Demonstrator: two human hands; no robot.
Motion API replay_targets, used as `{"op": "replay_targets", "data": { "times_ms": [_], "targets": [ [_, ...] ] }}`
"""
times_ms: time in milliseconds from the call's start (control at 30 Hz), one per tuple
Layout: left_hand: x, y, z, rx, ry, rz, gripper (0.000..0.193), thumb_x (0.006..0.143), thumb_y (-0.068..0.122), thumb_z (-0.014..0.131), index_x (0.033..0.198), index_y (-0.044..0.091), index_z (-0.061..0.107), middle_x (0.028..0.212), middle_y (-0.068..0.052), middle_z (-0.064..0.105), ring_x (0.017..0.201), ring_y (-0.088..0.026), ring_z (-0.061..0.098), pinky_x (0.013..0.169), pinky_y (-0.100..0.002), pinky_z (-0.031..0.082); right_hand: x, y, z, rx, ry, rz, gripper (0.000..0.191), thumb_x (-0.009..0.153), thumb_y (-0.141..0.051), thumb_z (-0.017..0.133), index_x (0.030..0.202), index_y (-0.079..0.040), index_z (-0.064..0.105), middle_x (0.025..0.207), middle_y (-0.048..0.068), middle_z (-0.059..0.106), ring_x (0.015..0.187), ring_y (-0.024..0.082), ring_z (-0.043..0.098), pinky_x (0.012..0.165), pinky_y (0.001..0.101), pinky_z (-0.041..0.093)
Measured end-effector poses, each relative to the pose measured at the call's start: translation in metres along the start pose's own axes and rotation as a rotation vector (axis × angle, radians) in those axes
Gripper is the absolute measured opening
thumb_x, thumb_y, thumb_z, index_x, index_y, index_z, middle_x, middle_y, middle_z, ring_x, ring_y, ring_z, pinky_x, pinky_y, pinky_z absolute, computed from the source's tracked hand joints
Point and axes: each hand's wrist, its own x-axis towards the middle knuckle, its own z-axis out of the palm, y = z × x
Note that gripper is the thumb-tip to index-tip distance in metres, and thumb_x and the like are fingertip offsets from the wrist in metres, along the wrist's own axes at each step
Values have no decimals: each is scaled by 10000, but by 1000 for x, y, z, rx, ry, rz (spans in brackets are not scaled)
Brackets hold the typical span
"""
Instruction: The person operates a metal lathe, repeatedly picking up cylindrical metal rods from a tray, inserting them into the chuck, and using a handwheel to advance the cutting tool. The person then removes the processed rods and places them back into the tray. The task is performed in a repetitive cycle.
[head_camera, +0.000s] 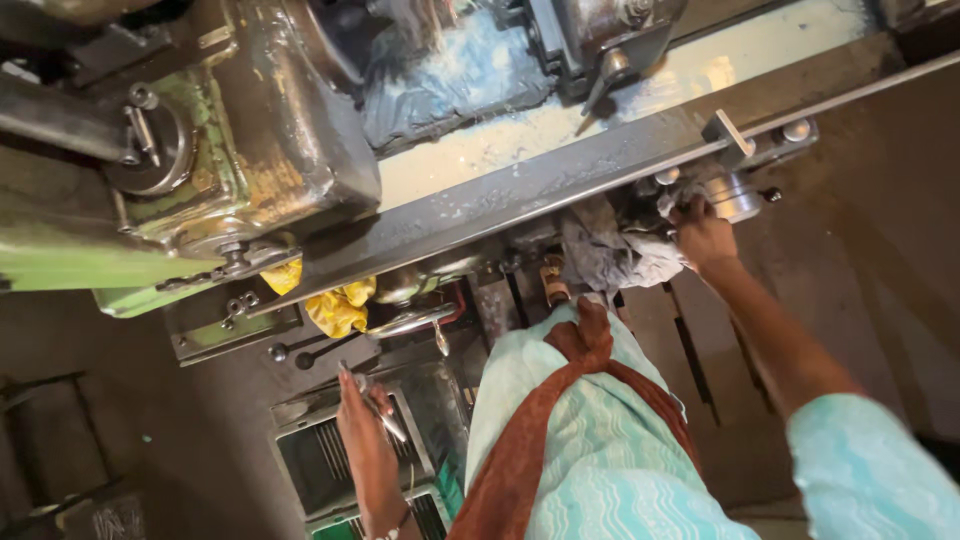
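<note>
My left hand (368, 445) is low at the left, closed round a thin shiny metal tool (384, 415) that points up over a dark slotted box (320, 465). My right hand (703, 235) reaches out from a pale teal sleeve (870, 470) to the front of a large machine. Its fingers curl round a handle by a round metal dial (733, 195) under the long steel table (560, 180). A crumpled grey rag (610, 250) hangs just left of that hand.
The heavy green and grey machine head (240, 140) fills the upper left. Blue-grey cloth (450, 75) lies on the wet table top. A yellow rag (335, 305) and a chrome lever (410, 322) sit below the table. My teal tunic and brown scarf (560, 420) fill the bottom centre.
</note>
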Motion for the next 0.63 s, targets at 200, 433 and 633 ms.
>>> {"op": "replay_targets", "data": {
  "times_ms": [200, 433, 633],
  "targets": [
    [-22, -54, -52, -57, 109, 8, 422, 1076, 513, 503, 961, 108, 532, 702, 10, 465, 609, -104, 437, 548, -278, 352, 35, 39, -3, 20, -307, -291, 296, 1060, -328, 554, 1254, -120, 634, 1171, 194, 692, 938, 347, 705, 778, 441, 579],
    [-41, -100, -98, -114, 241, -53, 421, 1068, 525, 493, 941, 123, 505, 726, 17, 485, 664, -105, 497, 562, -279, 381, 17, -18, 38, 26, 207, 449, 512, 992, -329, 587, 1336, 46, 533, 1047, 202, 740, 841, 341, 740, 701, 427, 591],
    [-42, -116, -98, -184, 225, -75, 427, 1063, 529, 508, 968, 112, 517, 745, 3, 505, 682, -126, 510, 594, -287, 399, 32, -49, 39, 153, 158, 995, 662, 1099, -531, 591, 1383, 37, 405, 949, 187, 756, 850, 354, 744, 744, 457, 585]
  ]
}}
